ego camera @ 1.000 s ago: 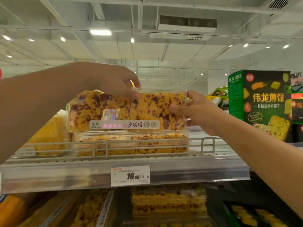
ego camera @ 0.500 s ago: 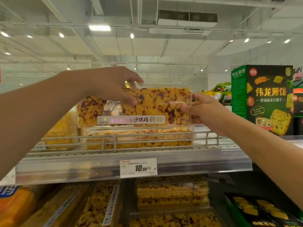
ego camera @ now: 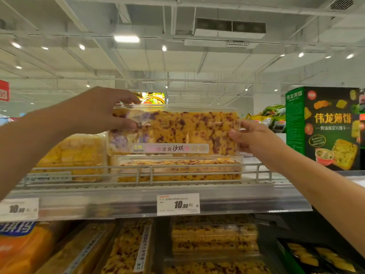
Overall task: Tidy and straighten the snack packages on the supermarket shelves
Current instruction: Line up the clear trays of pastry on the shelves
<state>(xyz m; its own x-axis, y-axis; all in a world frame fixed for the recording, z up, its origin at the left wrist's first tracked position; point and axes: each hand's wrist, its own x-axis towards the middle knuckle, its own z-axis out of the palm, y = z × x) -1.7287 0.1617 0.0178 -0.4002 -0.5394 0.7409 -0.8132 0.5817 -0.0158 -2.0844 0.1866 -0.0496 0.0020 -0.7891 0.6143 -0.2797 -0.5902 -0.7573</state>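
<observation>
A clear plastic box of yellow-and-purple sachima cake (ego camera: 183, 131) stands on its long edge on top of another flat box of the same cake (ego camera: 177, 170) on the top shelf. My left hand (ego camera: 102, 111) grips the upper left corner of the standing box, fingers over its top edge and thumb on its front. My right hand (ego camera: 252, 137) holds its right end, fingertips on the side wall. A white label strip runs along the box's lower front.
A wire rail (ego camera: 146, 171) fronts the top shelf, with price tags (ego camera: 177, 203) on the edge below. Plain yellow cake boxes (ego camera: 79, 153) sit to the left, a tall green cracker carton (ego camera: 324, 127) to the right. More cake boxes (ego camera: 213, 238) fill the lower shelf.
The standing box has slid right on the stack below. My left hand moved from its top middle to its upper left corner; my right hand stayed on the right end.
</observation>
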